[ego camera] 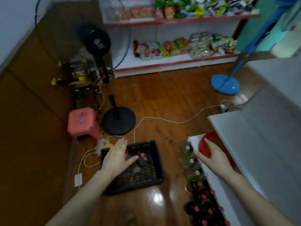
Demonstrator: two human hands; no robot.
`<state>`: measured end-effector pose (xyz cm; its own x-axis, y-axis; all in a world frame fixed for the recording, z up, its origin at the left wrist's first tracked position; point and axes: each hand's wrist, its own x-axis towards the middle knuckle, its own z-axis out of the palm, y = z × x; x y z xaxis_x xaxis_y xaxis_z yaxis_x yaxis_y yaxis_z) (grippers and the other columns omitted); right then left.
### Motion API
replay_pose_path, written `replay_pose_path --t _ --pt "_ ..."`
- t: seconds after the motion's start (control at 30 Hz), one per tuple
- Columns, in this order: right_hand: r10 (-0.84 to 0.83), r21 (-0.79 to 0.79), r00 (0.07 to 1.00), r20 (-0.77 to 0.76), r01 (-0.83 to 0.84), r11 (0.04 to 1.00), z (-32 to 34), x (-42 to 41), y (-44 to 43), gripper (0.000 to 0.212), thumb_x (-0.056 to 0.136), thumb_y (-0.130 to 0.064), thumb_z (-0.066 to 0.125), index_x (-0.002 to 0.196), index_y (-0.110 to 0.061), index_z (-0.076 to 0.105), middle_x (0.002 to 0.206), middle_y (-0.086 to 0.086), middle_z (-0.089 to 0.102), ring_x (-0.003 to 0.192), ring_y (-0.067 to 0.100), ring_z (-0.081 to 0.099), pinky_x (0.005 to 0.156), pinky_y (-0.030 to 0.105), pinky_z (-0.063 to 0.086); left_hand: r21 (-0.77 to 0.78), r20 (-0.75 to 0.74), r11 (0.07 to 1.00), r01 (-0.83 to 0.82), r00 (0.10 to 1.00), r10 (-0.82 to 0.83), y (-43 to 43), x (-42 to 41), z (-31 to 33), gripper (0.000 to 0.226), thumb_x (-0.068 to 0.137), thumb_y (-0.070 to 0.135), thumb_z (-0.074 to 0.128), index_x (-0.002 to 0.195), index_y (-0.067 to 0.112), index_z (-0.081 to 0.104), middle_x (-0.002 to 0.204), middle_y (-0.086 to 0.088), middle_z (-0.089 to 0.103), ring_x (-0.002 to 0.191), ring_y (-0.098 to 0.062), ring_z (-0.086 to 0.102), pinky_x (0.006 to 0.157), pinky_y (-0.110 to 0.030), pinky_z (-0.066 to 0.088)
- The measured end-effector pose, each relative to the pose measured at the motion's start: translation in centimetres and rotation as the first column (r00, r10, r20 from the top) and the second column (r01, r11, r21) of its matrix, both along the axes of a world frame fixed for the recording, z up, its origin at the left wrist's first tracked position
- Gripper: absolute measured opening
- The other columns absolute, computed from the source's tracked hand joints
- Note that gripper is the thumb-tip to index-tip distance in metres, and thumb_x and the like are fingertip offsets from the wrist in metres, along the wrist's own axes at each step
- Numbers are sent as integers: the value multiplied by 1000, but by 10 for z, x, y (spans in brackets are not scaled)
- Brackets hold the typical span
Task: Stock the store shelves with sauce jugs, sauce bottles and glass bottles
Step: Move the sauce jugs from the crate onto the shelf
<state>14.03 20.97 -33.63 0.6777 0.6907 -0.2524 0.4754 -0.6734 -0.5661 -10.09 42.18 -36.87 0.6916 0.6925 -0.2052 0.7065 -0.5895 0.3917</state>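
A black plastic crate [146, 173] stands on the wooden floor and holds a few dark sauce bottles with red caps [141, 158]. My left hand [118, 155] hovers flat over the crate's left side, fingers apart, holding nothing. My right hand [213, 156] rests open on the edge of a white shelf [216, 180], next to a red bowl [207, 141]. On the floor-level shelf below stand clear glass bottles [189, 158] and, nearer me, dark red-capped bottles [203, 204].
A black standing fan [118, 121] and a pink stool [83, 122] stand left of the crate. A white cable [162, 119] crosses the floor. A blue fan base [225, 84] sits at the right. Snack shelves [175, 64] line the far wall.
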Motion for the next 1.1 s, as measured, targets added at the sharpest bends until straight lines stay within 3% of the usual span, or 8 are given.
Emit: replay_pose_path --t 0.13,0.23,0.4,0.53,0.7,0.87,1.0,1.1 --pt "35 -45 990 -137 -41 998 -56 -34 62 84 77 -56 61 142 -10 32 143 7 42 131 21 41 105 29 34 -103 -91 992 -77 994 67 44 -38 -43 81 85 52 54 146 9 22 154 -8 20 143 -21 18 116 -37 21" --pt "18 -113 975 -223 -44 993 -103 -51 87 81 81 -41 65 143 -6 26 145 9 38 133 22 37 105 27 30 -184 -167 976 -114 983 83 58 -54 -84 83 86 52 52 147 7 18 155 -8 17 144 -21 14 117 -36 19" --pt "8 -238 943 -332 -92 967 -194 -57 116 91 78 -48 66 146 -8 21 149 11 32 135 26 34 109 41 35 -282 -250 939 -197 960 127 70 -62 -175 84 87 53 50 147 9 14 156 -8 15 144 -22 14 116 -38 22" --pt "15 -272 926 -378 -127 954 -296 -55 139 78 80 -31 69 141 -6 29 141 12 42 128 26 42 98 32 39 -310 -281 922 -234 949 146 75 -55 -279 85 88 53 49 148 8 9 157 -6 9 145 -19 5 118 -35 15" --pt "47 -240 912 -408 -156 958 -442 -52 172 92 73 -35 76 145 -11 23 143 7 40 131 22 39 106 36 37 -333 -225 878 -343 933 280 96 -41 -419 92 83 50 58 148 5 10 156 -11 11 145 -22 7 116 -34 13" --pt "105 -145 938 -330 -161 976 -555 -41 220 95 71 -35 77 146 -13 23 148 5 33 137 22 31 112 32 28 -291 -92 837 -464 884 458 140 -14 -532 94 71 45 73 141 3 27 145 -20 34 135 -31 30 110 -41 30" --pt "117 -74 946 -302 -145 987 -607 -38 254 91 73 -27 77 145 -13 23 150 6 29 138 20 27 107 23 23 -315 56 804 -504 836 546 165 14 -579 97 71 31 78 145 4 20 150 -16 28 139 -25 25 110 -27 22" --pt "97 -2 959 -265 -101 995 -630 -42 267 74 74 -21 77 136 -12 40 137 8 48 128 20 43 98 16 29 -383 161 775 -503 790 592 167 23 -600 74 75 19 76 137 8 38 137 -12 48 127 -24 43 95 -17 30"
